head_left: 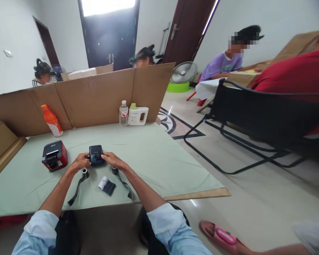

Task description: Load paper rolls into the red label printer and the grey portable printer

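A small dark box-shaped device with rounded corners, which looks like a portable printer, rests on the table in front of me. My left hand grips its left side, fingers bent against the edge. On the opposite side, my right hand holds it with fingertips over the right edge. Below my left hand lies a small roll with a dark strip trailing from it. A similar dark roll sits under my right wrist, its strip running toward the table's front edge. Between them is a partly unrolled white and black roll.
A red and black printer stands left of my hands. Along the cardboard wall are an orange bottle, a water bottle and a white jug. A black folding chair and other people are beyond the table.
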Tool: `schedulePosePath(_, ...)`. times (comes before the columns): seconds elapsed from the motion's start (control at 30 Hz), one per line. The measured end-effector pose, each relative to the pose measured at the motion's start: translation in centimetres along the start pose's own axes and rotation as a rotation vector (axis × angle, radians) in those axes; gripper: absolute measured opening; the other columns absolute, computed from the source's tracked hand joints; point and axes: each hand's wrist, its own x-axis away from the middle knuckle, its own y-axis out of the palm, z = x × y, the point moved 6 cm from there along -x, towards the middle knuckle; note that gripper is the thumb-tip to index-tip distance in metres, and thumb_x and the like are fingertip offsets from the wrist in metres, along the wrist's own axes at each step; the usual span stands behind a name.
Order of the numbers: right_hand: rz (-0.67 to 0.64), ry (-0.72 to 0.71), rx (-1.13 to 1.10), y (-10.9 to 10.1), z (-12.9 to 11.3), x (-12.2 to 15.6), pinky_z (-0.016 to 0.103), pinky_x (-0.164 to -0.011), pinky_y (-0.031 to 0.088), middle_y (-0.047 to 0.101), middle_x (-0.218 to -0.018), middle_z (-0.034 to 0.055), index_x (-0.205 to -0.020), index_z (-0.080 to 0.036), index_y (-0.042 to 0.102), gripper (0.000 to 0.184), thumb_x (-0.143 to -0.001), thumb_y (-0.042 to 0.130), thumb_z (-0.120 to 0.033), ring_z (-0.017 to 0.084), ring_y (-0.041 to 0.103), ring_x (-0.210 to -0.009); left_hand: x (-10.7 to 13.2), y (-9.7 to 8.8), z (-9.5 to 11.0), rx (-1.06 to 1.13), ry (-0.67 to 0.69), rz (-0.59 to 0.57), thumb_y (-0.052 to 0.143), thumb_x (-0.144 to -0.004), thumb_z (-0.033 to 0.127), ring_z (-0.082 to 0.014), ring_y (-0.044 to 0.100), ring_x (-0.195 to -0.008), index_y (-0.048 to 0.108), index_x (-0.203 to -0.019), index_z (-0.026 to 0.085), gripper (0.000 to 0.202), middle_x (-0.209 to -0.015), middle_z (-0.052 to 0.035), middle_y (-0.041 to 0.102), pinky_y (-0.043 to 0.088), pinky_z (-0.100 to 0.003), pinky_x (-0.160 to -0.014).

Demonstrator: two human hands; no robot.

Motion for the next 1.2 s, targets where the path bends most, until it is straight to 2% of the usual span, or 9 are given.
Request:
schedulePosePath(0.1,-0.026,0.019,-0.125,0.0,0.5,0.3,0.048,-0.107,0.048,0.078,-0.108,0.0078,-0.108,-0.017,0.079,0.042,-0.088,0.068,-0.052,0.033,0.064,-0.116,0.3,-0.2,-1.5,0.055,-0.023,0.05,0.066,-0.054,0.018,-0.0136,0.058,-0.062,0.075,-0.114,0.011,0.061,-0.092,-0.0069,0.074,0.043,-0.024,-0.057)
schedulePosePath(0.2,-0.048,0.062,-0.209,-0.2,1.1,0.7,0.051,-0.108,0.049,0.078,-0.117,0.0082,-0.117,-0.019,0.079,0.048,-0.085,0.072,-0.054,0.035,0.062,-0.124,0.5,-0.5,-2.0,0.108,0.0,0.071,0.072,-0.054,0.022,-0.0134,0.059,-0.064,0.075,-0.116,0.01,0.063,-0.096,-0.0079,0.075,0.044,-0.025,-0.058)
schedulePosePath(0.4,-0.119,0.174,-0.316,0.0,2.2,1.4,0.052,-0.104,0.053,0.074,-0.13,0.0059,-0.126,-0.022,0.077,0.052,-0.083,0.074,-0.051,0.032,0.064,-0.124,0.7,-0.9,-2.4,0.039,0.034,0.104,0.079,-0.057,0.031,-0.0165,0.062,-0.068,0.075,-0.118,0.009,0.065,-0.088,-0.0064,0.076,0.045,-0.026,-0.059)
schedulePosePath(0.5,-0.123,0.167,-0.354,0.0,2.5,1.5,0.051,-0.105,0.053,0.071,-0.136,0.0076,-0.13,-0.022,0.075,0.054,-0.084,0.075,-0.049,0.031,0.064,-0.126,0.6,-1.2,-2.4,-0.001,0.08,0.14,0.081,-0.058,0.032,-0.0184,0.065,-0.071,0.074,-0.12,0.008,0.068,-0.095,-0.0089,0.077,0.048,-0.028,-0.061)
schedulePosePath(0.63,-0.127,0.173,-0.363,-0.1,2.9,1.7,0.051,-0.106,0.053,0.072,-0.134,0.0087,-0.134,-0.021,0.072,0.056,-0.085,0.074,-0.049,0.03,0.064,-0.126,0.3,-1.6,-2.8,-0.037,0.112,0.158,0.083,-0.06,0.033,-0.0234,0.07,-0.08,0.074,-0.124,0.008,0.07,-0.105,-0.0131,0.079,0.054,-0.032,-0.068)
schedulePosePath(0.83,-0.145,0.181,-0.362,-0.2,3.1,2.1,0.051,-0.105,0.054,0.075,-0.128,0.0067,-0.13,-0.024,0.075,0.051,-0.083,0.077,-0.043,0.03,0.066,-0.122,0.4,-1.7,-3.4,-0.047,0.186,0.175,0.085,-0.062,0.036,-0.0329,0.07,-0.11,0.075,-0.125,0.011,0.068,-0.123,-0.0161,0.075,0.055,-0.045,-0.097)
schedulePosePath(0.97,-0.139,0.241,-0.405,-0.3,3.7,2.4,0.05,-0.107,0.054,0.076,-0.123,0.0101,-0.13,-0.022,0.075,0.05,-0.084,0.078,-0.04,0.03,0.067,-0.122,1.1,-2.3,-4.4,-0.144,0.197,0.301,0.088,-0.065,0.041,-0.0373,0.062,-0.126,0.075,-0.126,0.012,0.069,-0.131,-0.0173,0.071,0.051,-0.047,-0.106)
schedulePosePath(1.07,-0.135,0.248,-0.385,-0.3,3.8,2.6,0.049,-0.108,0.054,0.074,-0.127,0.01,-0.132,-0.022,0.074,0.05,-0.085,0.077,-0.038,0.03,0.066,-0.125,1.2,-2.0,-4.6,-0.221,0.259,0.312,0.085,-0.07,0.036,-0.036,0.061,-0.127,0.079,-0.12,0.016,0.055,-0.128,-0.0139,0.074,0.044,-0.046,-0.114)
schedulePosePath(1.2,-0.135,0.263,-0.344,-0.4,3.8,2.6,0.046,-0.104,0.057,0.072,-0.132,0.0093,-0.13,-0.021,0.075,0.046,-0.086,0.076,-0.034,0.028,0.068,-0.12,-0.3,-1.3,-4.7,-0.156,0.267,0.248,0.073,-0.079,0.029,-0.0339,0.065,-0.12,0.08,-0.117,0.015,0.041,-0.122,-0.0134,0.076,0.048,-0.042,-0.108)
